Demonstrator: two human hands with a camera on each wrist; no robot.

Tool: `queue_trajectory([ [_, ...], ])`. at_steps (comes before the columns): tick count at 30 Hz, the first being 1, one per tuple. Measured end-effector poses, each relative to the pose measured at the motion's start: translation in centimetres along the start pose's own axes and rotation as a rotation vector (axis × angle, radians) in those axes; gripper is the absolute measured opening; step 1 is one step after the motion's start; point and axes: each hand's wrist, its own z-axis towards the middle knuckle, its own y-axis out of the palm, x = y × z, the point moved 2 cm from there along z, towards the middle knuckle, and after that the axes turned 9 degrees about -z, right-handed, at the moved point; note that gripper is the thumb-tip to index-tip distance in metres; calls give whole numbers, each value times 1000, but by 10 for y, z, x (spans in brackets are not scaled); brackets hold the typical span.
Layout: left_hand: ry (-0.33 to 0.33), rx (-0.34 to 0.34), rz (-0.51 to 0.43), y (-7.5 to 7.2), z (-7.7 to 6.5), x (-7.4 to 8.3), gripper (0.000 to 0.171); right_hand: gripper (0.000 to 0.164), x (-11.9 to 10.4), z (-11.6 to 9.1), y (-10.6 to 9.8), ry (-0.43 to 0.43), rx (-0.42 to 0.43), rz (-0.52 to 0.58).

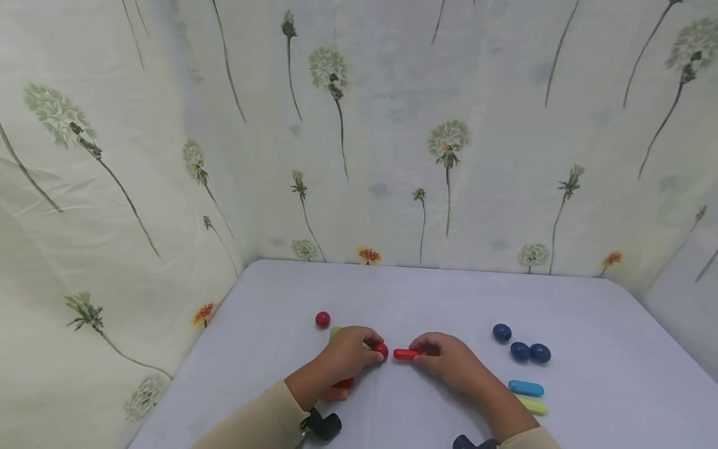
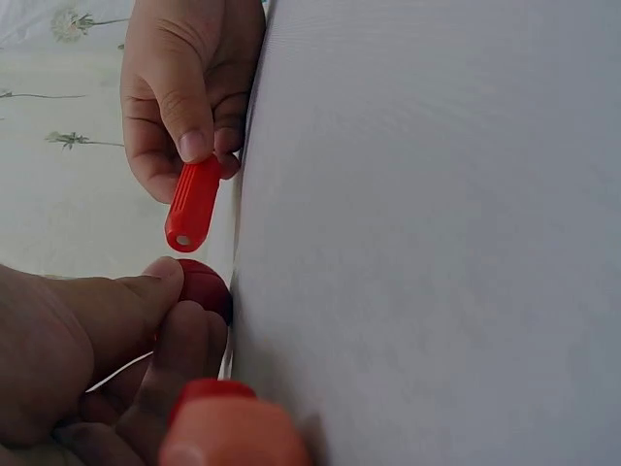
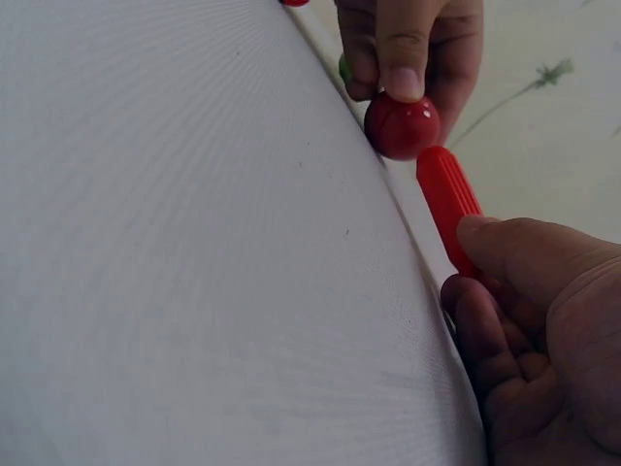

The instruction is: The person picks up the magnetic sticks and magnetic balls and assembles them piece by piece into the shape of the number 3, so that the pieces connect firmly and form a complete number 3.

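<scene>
Over the middle of the table, my left hand [image 1: 352,348] pinches a glossy red ball [image 1: 381,350] between thumb and fingers. Facing it, my right hand [image 1: 445,358] grips a short red ribbed stick [image 1: 405,354] by its right part. The stick's free end [image 2: 184,239], which has a small pale metal-like spot, points at the ball. A narrow gap separates the two in the head and left wrist views. Under the left wrist lie another red stick [image 1: 344,383] and an orange stick [image 1: 334,394], partly hidden by the arm.
A second red ball [image 1: 322,319] and a partly hidden green ball [image 1: 335,331] lie beyond the left hand. To the right are dark blue balls [image 1: 520,352], a light blue stick [image 1: 526,388] and a yellow stick [image 1: 534,406]. A flower-patterned cloth [image 1: 387,156] hangs behind the white table [image 1: 583,324].
</scene>
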Motion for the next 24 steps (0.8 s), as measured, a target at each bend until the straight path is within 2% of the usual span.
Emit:
queue_trajectory([
  [5,0,-5,6,4,3,3,27,18,1,1,2,-7,-6,-1],
  [14,-17,-23,-73,5,5,-1,28,17,1,0,2,-2,6,-9],
  [19,-2,-41,-118,5,7,-5,27,17,1,-1,1,7,21,-6],
  [24,-3,-42,-145,6,8,-8,27,19,2,-5,-4,52,50,10],
])
